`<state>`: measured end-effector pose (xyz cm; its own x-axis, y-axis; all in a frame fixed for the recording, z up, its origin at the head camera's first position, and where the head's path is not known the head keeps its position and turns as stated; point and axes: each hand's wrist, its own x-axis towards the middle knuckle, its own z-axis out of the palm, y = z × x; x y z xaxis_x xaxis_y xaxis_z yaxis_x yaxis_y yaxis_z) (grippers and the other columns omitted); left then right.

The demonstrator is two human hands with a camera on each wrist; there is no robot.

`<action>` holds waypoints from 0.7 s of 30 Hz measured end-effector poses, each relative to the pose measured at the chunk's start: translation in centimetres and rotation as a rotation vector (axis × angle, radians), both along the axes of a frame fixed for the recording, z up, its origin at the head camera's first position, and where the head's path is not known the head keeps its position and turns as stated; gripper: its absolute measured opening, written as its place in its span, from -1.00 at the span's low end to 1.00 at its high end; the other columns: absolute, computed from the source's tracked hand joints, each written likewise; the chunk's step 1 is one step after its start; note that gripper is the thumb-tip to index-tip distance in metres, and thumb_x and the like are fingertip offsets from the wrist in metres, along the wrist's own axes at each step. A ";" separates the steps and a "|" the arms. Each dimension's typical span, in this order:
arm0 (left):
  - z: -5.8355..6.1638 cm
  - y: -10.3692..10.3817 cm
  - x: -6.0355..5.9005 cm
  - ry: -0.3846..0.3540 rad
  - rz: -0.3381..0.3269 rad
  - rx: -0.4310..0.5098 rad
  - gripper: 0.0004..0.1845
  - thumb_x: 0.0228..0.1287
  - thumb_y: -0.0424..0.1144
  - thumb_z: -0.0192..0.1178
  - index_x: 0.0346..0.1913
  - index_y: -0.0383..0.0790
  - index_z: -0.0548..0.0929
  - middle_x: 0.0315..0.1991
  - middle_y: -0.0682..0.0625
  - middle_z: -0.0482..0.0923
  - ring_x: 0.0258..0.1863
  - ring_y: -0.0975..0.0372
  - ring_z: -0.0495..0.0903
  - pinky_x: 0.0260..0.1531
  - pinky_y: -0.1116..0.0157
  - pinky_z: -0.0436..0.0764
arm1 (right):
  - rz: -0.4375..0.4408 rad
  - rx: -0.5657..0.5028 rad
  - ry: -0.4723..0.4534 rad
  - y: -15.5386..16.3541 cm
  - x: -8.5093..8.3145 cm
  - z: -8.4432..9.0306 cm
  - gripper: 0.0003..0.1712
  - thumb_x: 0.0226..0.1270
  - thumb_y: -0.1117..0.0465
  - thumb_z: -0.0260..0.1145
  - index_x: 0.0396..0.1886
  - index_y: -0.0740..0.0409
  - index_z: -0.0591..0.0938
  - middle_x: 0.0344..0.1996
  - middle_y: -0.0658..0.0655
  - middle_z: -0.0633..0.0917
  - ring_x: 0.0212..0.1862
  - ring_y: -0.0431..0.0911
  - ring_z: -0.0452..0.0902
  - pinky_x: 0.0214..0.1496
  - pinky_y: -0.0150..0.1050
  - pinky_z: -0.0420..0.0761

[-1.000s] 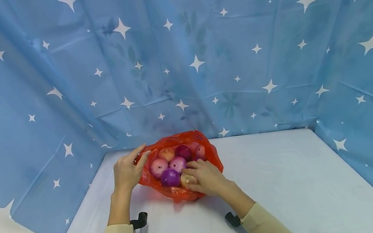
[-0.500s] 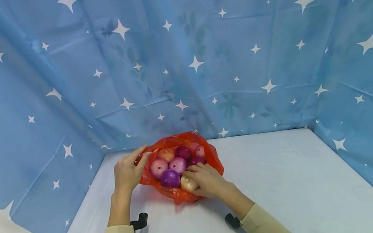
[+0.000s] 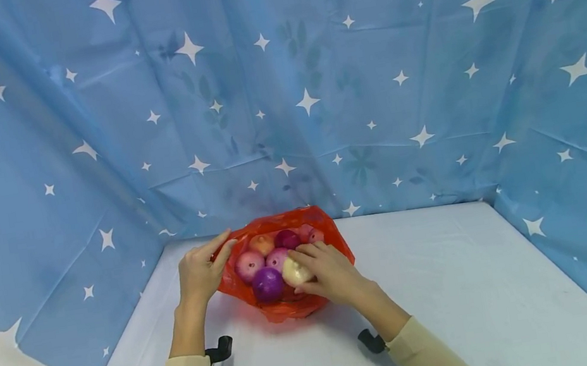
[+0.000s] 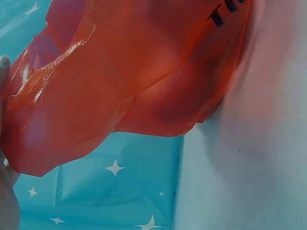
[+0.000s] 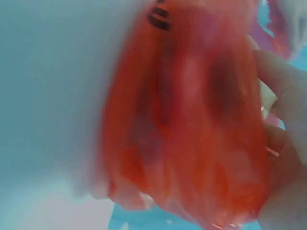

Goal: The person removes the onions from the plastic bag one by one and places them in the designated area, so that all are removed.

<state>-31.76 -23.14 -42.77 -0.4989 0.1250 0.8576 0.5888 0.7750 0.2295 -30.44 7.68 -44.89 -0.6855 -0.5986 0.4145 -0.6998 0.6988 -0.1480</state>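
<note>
A red plastic bag [image 3: 285, 312] sits on the table with its mouth spread, showing several round pieces inside. A pale onion [image 3: 295, 272] is gripped by my right hand [image 3: 333, 272], fingers over its far side and thumb below, just above the other pieces. Beside it lie a purple onion [image 3: 267, 284] and a pink one [image 3: 249, 265]. My left hand [image 3: 200, 271] holds the bag's left rim between fingers and thumb. In the left wrist view the bag's side [image 4: 120, 72] hides the contents. The right wrist view is blurred, the bag [image 5: 192, 120] partly covering the pale onion.
The white table [image 3: 459, 284] spreads out around the bag. A blue curtain with white stars [image 3: 282, 114] stands behind the table and along its sides. A small black camera piece [image 3: 220, 349] is on the left wrist, and another one [image 3: 372, 341] on the right.
My right hand has taken hold of the pale onion and raised it slightly up and away from the bag's near rim. The left hand stays almost in place at the left rim.
</note>
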 end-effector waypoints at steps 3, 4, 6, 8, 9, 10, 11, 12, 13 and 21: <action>0.0 0.0 0.0 0.001 0.000 0.001 -0.61 0.18 -0.23 0.53 0.10 -0.12 0.82 -0.19 -0.14 0.84 -0.43 -0.04 0.75 -0.47 0.08 0.71 | 0.008 -0.069 0.079 0.8 0.0 1.0 -0.11 0.21 -0.20 0.56 0.47 0.03 0.53 0.32 0.11 0.60 0.31 0.05 0.49 0.32 0.06 0.59; 0.0 0.0 0.0 0.001 0.000 0.004 -0.61 0.18 -0.23 0.53 0.10 -0.12 0.82 -0.19 -0.13 0.84 -0.41 -0.04 0.77 -0.44 0.06 0.73 | 0.011 -0.093 0.103 1.0 0.0 1.4 -0.11 0.20 -0.19 0.56 0.47 0.04 0.53 0.32 0.12 0.60 0.29 0.06 0.50 0.31 0.07 0.60; 0.1 0.0 0.1 -0.003 -0.003 0.012 -0.62 0.18 -0.23 0.53 0.09 -0.11 0.83 -0.19 -0.13 0.84 -0.38 -0.05 0.78 -0.40 0.05 0.75 | 0.017 -0.141 0.134 1.5 0.0 2.0 -0.10 0.21 -0.16 0.57 0.48 0.06 0.52 0.31 0.14 0.60 0.27 0.07 0.51 0.29 0.07 0.60; 0.1 0.1 0.1 -0.007 -0.008 0.018 -0.63 0.18 -0.24 0.53 0.08 -0.12 0.83 -0.18 -0.14 0.84 -0.36 -0.05 0.79 -0.37 0.03 0.76 | 0.013 -0.179 0.151 2.0 0.0 2.5 -0.10 0.21 -0.14 0.57 0.48 0.08 0.51 0.31 0.15 0.60 0.25 0.08 0.50 0.28 0.08 0.60; 0.1 0.1 0.2 -0.010 -0.009 0.021 -0.64 0.18 -0.23 0.53 0.07 -0.12 0.83 -0.17 -0.14 0.84 -0.34 -0.05 0.80 -0.35 0.03 0.76 | 0.009 -0.196 0.157 2.3 0.0 2.7 -0.10 0.21 -0.14 0.58 0.48 0.10 0.50 0.30 0.16 0.60 0.25 0.08 0.50 0.28 0.08 0.59; 0.1 0.1 0.2 -0.014 -0.009 0.023 -0.64 0.18 -0.23 0.53 0.07 -0.11 0.83 -0.17 -0.13 0.84 -0.32 -0.05 0.80 -0.33 0.02 0.77 | 0.004 -0.212 0.160 2.5 0.0 2.9 -0.10 0.21 -0.13 0.58 0.48 0.11 0.50 0.29 0.16 0.60 0.24 0.08 0.50 0.27 0.08 0.59; 0.2 0.0 0.2 -0.017 -0.006 0.023 -0.65 0.19 -0.22 0.53 0.07 -0.11 0.84 -0.16 -0.14 0.84 -0.31 -0.06 0.81 -0.32 0.02 0.77 | -0.002 -0.224 0.164 2.7 0.0 3.0 -0.09 0.21 -0.13 0.58 0.48 0.11 0.50 0.29 0.16 0.60 0.23 0.08 0.50 0.27 0.08 0.60; 0.2 0.0 0.3 -0.020 -0.005 0.025 -0.65 0.19 -0.21 0.53 0.06 -0.10 0.84 -0.16 -0.13 0.84 -0.30 -0.06 0.81 -0.31 0.01 0.77 | -0.010 -0.238 0.167 3.0 0.0 3.1 -0.10 0.21 -0.12 0.58 0.48 0.12 0.50 0.29 0.17 0.59 0.22 0.09 0.50 0.26 0.09 0.60; 0.1 0.0 0.3 -0.023 -0.004 0.028 -0.66 0.20 -0.21 0.53 0.05 -0.10 0.84 -0.16 -0.13 0.84 -0.29 -0.06 0.81 -0.30 0.01 0.78 | -0.016 -0.252 0.174 3.2 -0.1 3.2 -0.10 0.21 -0.10 0.59 0.47 0.15 0.50 0.29 0.19 0.59 0.22 0.10 0.50 0.25 0.10 0.61; 0.1 -0.1 0.2 -0.015 -0.008 0.025 -0.66 0.19 -0.21 0.53 0.05 -0.09 0.84 -0.15 -0.13 0.84 -0.26 -0.06 0.82 -0.25 -0.01 0.78 | -0.069 -0.344 0.175 5.0 -0.5 3.8 -0.14 0.25 -0.02 0.58 0.47 0.17 0.47 0.28 0.24 0.59 0.26 0.16 0.50 0.31 0.15 0.60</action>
